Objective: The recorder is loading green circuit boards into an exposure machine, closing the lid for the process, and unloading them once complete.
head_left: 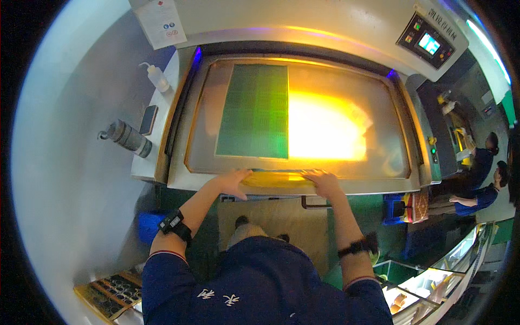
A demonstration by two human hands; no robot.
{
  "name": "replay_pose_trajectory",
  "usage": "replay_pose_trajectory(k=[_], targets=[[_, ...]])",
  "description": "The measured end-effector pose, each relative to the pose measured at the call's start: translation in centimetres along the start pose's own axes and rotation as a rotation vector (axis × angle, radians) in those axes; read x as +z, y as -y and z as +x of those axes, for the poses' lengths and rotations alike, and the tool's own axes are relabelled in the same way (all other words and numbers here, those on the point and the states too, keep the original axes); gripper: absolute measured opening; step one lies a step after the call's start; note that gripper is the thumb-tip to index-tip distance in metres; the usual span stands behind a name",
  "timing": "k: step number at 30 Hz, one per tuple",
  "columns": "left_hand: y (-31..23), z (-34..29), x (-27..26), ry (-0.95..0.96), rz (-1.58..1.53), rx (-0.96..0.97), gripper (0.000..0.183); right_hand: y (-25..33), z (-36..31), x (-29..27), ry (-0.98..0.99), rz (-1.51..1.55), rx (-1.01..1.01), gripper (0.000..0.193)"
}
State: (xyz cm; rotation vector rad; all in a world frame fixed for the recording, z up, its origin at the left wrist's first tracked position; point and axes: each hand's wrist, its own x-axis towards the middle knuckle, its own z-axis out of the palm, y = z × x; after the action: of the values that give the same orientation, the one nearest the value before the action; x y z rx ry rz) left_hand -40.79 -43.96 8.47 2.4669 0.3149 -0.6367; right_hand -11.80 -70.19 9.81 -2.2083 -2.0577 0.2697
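Note:
My left hand (pixel 233 182) and my right hand (pixel 323 182) are at the front edge of a large exposure-type machine bed (pixel 319 169). Between them runs a glossy yellow strip (pixel 276 179), perhaps a sheet seen nearly edge-on. The left fingers and thumb close around its left end; the right fingers bend over its right end. Beyond the hands, a green rectangular panel (pixel 253 111) lies flat on the bed's left half. Right beside it is a glaring white-yellow patch (pixel 327 127), too bright to make out any surface detail.
On the left ledge stand a white squeeze bottle (pixel 157 78), a phone (pixel 148 119) and a grey drinking bottle (pixel 129 138). A control panel (pixel 425 40) sits at upper right. Two other people (pixel 482 184) are at far right, near a blue stool (pixel 394 209).

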Motion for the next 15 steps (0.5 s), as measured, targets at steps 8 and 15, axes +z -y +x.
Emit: replay_pose_trajectory(k=[8,15], targets=[[5.7,0.9,3.1,-0.113,0.304,-0.304,0.075,2.9,5.7,7.2,0.086,0.006,0.060,0.064],[14.6,13.6,-15.2,0.005,0.071,-0.415,0.075,-8.6,26.0,4.8,0.184,0.088,0.120,0.066]])
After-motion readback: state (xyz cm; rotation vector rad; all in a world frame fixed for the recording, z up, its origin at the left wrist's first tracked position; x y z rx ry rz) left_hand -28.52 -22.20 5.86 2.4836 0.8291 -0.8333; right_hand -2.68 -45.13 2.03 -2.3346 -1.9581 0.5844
